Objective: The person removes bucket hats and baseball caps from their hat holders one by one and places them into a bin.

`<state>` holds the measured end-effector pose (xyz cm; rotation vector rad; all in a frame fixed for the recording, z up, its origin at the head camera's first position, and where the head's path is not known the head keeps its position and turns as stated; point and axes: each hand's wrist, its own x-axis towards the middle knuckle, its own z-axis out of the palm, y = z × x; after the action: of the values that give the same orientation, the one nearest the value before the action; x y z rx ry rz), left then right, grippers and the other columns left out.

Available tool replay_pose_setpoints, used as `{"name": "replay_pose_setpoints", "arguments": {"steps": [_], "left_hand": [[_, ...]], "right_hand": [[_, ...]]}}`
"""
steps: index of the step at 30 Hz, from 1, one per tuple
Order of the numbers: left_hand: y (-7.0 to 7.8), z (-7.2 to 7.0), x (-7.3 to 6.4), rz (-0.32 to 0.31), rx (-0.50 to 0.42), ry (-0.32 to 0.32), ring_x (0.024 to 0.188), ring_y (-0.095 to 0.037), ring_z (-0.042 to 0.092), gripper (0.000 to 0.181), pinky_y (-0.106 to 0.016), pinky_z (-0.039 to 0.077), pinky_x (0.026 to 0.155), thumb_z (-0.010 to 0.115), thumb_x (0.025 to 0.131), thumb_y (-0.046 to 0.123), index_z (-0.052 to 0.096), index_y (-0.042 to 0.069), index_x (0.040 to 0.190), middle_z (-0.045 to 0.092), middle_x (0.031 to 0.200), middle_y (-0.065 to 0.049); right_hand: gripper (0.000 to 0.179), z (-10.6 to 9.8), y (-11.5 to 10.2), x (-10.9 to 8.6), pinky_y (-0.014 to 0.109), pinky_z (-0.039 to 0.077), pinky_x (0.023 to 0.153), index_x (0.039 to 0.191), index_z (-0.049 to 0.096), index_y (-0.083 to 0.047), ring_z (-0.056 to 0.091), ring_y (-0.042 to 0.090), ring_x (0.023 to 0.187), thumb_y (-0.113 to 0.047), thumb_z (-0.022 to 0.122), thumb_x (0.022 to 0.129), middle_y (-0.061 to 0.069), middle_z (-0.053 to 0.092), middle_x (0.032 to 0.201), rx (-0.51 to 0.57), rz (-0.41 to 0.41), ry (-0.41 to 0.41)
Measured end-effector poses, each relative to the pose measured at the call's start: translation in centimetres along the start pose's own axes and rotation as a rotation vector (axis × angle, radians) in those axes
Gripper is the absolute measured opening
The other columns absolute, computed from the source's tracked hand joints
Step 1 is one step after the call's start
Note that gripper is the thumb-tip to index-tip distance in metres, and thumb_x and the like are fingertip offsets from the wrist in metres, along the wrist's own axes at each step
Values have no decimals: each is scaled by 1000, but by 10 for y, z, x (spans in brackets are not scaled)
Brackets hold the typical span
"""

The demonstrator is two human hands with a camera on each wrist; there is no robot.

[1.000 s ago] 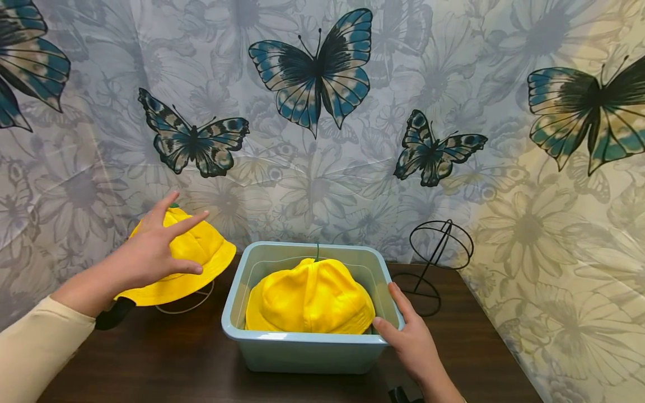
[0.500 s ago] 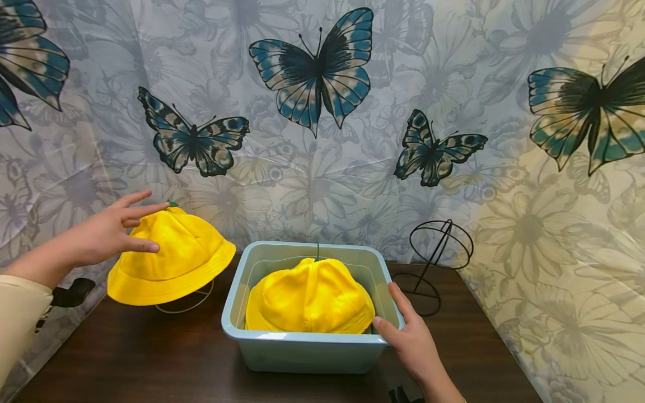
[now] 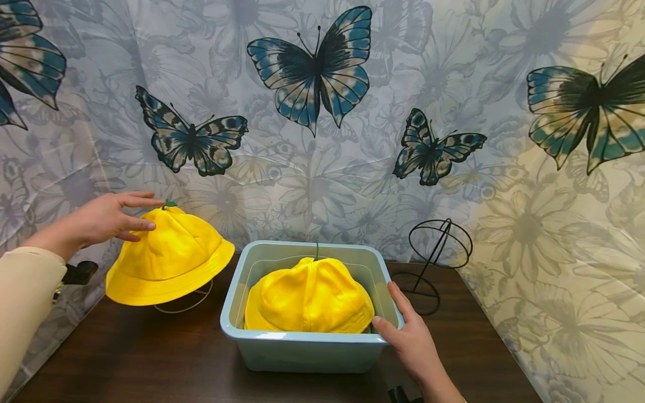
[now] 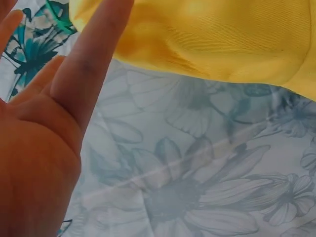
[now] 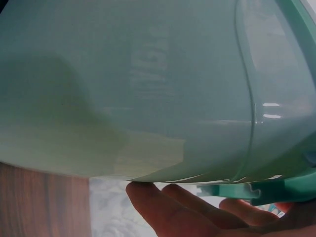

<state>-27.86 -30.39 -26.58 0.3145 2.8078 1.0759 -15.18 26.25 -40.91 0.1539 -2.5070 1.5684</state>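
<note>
A yellow bucket hat [image 3: 173,254] with a green leaf-like tip sits on a wire stand [image 3: 188,299] at the left in the head view. Beside its crown is my left hand [image 3: 98,219], fingers loosely extended toward the leaf tip and gripping nothing. The left wrist view has the thumb overlapping the yellow cloth [image 4: 207,39]. My right hand [image 3: 415,344] holds the right rim of a pale blue-green plastic tub [image 3: 312,355], thumb over the edge and fingers along the outer wall. Inside the tub lies a second yellow hat [image 3: 309,296] with a green stem.
An unoccupied black wire hat stand [image 3: 425,266] is behind the tub on the right. Everything stands on a dark wooden table [image 3: 166,358]. A butterfly-and-flower cloth [image 3: 322,184] hangs directly behind the table.
My left hand has drawn back leftward from in front of the left hat's crown to its side, uncovering the hat. My right hand, the tub and both hats stay put.
</note>
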Motion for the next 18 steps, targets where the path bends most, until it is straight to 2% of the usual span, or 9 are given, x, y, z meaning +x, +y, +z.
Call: {"name": "replay_pose_setpoints", "arguments": {"steps": [11,18], "left_hand": [[-12,6,12,-20,-50,-7,119,-52,51,62,-49,56,80,71,94,21,46,-2,146,22,153,-34],[-14,9,18,28,-20,-35,123,-50,47,59,-47,57,79,73,92,16,50,-2,143,16,160,-27]], "right_hand": [[75,0,-2,0,68,19,108,157,31,-12,18,35,146,-26,69,94,7,23,162,-10,14,-12],[74,-1,-1,0,68,19,108,157,31,-13,18,35,147,-28,68,95,7,23,162,-16,25,-14]]}}
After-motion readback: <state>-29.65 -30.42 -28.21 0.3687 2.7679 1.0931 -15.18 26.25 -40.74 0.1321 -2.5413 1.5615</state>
